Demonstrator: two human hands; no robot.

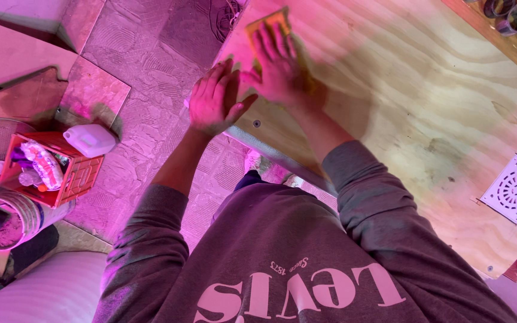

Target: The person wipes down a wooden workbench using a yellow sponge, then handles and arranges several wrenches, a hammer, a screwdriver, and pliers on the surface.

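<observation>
Right hand lay flat, fingers spread, pressing an orange-tan sanding pad onto the plywood panel near its far corner; nothing pinched, palm down on the pad. Left hand rested open at the panel's edge, fingers together, just beside the right wrist, gripping nothing. Below on the tiled floor: an orange crate, white jug touching it; white round-slotted vent set in the panel

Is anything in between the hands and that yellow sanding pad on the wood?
Nothing visible. The right hand lies flat on the yellow sanding pad, pressing it onto the plywood board. The left hand rests at the board's edge beside it, not on the pad.
</observation>
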